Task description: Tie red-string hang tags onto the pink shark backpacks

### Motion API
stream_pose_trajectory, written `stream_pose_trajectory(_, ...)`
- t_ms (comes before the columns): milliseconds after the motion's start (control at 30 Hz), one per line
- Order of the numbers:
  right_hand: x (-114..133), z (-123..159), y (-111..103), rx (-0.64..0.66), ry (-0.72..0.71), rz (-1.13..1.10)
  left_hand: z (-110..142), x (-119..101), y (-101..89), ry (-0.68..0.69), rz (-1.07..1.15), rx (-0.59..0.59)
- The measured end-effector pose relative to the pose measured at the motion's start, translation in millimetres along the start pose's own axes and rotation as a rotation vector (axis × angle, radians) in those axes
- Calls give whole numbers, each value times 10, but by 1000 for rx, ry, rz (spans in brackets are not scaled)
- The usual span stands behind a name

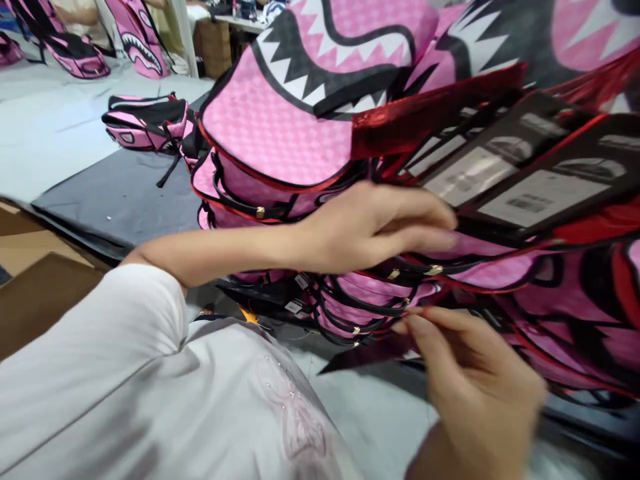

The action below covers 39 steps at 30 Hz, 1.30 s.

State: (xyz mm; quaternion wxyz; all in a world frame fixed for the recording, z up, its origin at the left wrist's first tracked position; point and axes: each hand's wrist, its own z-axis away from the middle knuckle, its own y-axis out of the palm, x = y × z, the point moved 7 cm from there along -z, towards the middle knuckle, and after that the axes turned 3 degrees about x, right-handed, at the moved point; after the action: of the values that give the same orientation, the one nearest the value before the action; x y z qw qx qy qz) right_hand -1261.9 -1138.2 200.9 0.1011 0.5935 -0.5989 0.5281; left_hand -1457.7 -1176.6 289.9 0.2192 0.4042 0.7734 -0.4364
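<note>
My left hand reaches across the front of a pink backpack with a shark-mouth print. Its fingers are stretched out and slightly blurred, just beside a bunch of dark hang tags with white barcode labels; I cannot tell whether they touch. Lower down, my right hand is closed, thumb and forefinger pinched together in front of the stacked pink bags. What the pinch holds is too small and blurred to name. A dark pointed flap or tag hangs close to those fingertips. Shiny red wrapping lies around the tags.
More pink backpacks are stacked beneath and to the right. Another pink bag lies on the grey tabletop to the left. An open cardboard box stands at the left edge. More bags stand on the far white table.
</note>
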Motion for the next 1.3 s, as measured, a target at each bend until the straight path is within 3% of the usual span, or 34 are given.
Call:
stream_pose_trajectory(100, 172, 24, 872, 80, 14, -86, 601, 422, -143, -2, 235, 33)
stream_pose_trajectory(167, 315, 23, 1502, 143, 29, -164, 1027, 744, -333, -47, 331, 68)
stream_pose_trajectory(267, 594, 43, 2348, 176, 70, -271, 1593, 1123, -776, -121, 410, 37)
stream_pose_trajectory(367, 893, 82, 3054, 191, 81, -330, 2060, 1422, -1270, -222, 443, -66)
stream_pose_trajectory(500, 1019, 211, 3619, 94, 29, -168, 2636, 1906, -1851, -387, 517, -254)
stream_pose_trajectory(567, 865, 347, 3800, 55, 56, -51, 2946, 2270, -2076, -499, 472, -328)
stream_pose_trajectory(633, 583, 518, 4033, 140, 158, 48, 3269, 2719, -2181, -657, 363, -325)
stream_pose_trajectory(700, 277, 691, 4330, 339, 272, 192, 3572, 3180, -2122, -825, 223, -215)
stream_pose_trajectory(800, -59, 809, 4780, 637, 348, 518, 3899, 3700, -1835, -992, -6, 51)
stream_pose_trajectory(867, -181, 746, 5069, 776, 341, 708, 4004, 3892, -1639, -1040, -79, 168)
stream_pose_trajectory(967, -307, 582, 5428, 903, 362, 843, 4036, 4037, -1454, -1067, -95, 238)
stream_pose_trajectory(1100, -471, 554, 5570, 891, 466, 861, 4015, 4214, -1350, -1080, -120, 309)
stream_pose_trajectory(1300, -539, 789, 5356, 638, 426, 605, 3865, 4521, -1096, -1047, -122, 407)
